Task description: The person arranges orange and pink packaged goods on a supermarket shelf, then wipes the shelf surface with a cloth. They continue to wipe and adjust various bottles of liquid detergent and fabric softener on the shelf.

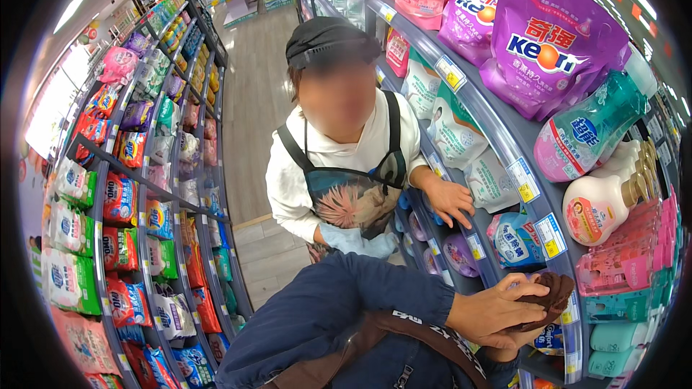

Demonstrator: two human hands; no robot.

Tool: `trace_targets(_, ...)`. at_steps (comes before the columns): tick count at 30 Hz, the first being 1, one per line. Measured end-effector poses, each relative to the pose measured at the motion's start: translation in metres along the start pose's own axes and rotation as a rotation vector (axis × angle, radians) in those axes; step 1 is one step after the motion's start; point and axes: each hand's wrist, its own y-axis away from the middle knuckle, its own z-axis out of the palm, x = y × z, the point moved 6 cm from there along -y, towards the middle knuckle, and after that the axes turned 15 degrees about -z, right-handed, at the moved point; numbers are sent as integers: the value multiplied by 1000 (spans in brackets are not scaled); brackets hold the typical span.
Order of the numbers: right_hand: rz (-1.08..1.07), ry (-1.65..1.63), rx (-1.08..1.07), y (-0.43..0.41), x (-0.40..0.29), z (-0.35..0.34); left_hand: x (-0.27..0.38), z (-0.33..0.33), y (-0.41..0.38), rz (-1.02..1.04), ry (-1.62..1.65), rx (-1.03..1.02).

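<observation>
Both of my hands are at the right-hand shelving, in front of the price rail. My left hand [493,310] reaches across my body in a navy sleeve and grips a wadded dark brown cloth [554,293] from above. Beneath it, my right hand [511,338] is mostly hidden; its visible part lies against the underside of the cloth. Close by are a blue laundry pouch [516,240] on a lower shelf and pink packaged bottles [613,273] on the shelf above. The shelf rail [574,329] runs just behind the cloth.
Another person [346,162] in a white hoodie and apron faces me, one hand [448,200] at the shelf, a light blue cloth [357,240] at the other. Purple laundry-liquid pouches [551,38] and a green-topped bottle [592,124] line the upper shelf. Detergent bags [120,200] fill the left shelving.
</observation>
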Motion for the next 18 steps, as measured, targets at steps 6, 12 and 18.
trace_targets(6, -20, 207, 124, 18, -11, -39, 1, -2, -1, 3, 2, -16)
trace_targets(12, 52, 188, 35, 17, -12, -38, 2, -3, -1, 21, 14, -17)
trace_targets(18, 330, 167, -234, 8, -25, -49, 1, -4, -1, 9, 32, -47)
